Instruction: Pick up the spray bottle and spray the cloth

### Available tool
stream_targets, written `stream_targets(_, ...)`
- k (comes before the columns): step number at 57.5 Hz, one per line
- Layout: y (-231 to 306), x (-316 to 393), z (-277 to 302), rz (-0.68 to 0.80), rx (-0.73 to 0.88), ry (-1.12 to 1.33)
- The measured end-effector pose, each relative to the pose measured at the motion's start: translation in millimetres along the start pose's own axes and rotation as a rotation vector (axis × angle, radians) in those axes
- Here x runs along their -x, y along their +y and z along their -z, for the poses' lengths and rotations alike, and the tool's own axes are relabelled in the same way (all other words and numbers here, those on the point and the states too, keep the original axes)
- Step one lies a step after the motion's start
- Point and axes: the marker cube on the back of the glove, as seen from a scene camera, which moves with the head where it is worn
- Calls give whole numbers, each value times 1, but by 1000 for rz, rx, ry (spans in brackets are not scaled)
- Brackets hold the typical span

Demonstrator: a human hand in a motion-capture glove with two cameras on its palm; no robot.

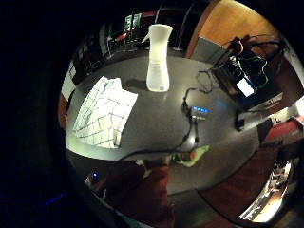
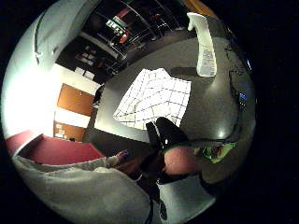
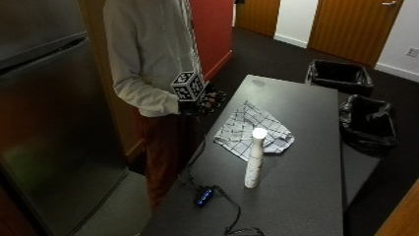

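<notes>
Counting one bottle (image 3: pixel 254 160), one cloth (image 3: pixel 252 130)

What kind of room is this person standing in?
Probably an office kitchen or break room: a tall stainless-steel fridge stands beside the dark grey table, two black-lined waste bins sit on the floor behind it, and wooden doors line the far wall.

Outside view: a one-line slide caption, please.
Gloved right hand held at the table edge; spray bottle upright beside checked cloth.

White spray bottle (image 3: pixel 254 162), white cloth (image 3: pixel 252 129) with dark grid check, dark grey table (image 3: pixel 308 187), black-gloved right hand (image 3: pixel 203 104), black bins (image 3: pixel 339 74) beyond table
</notes>
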Motion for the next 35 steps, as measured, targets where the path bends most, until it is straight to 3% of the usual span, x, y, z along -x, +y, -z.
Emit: stream_targets(35, -16, -34, -6, 4, 82, 36)
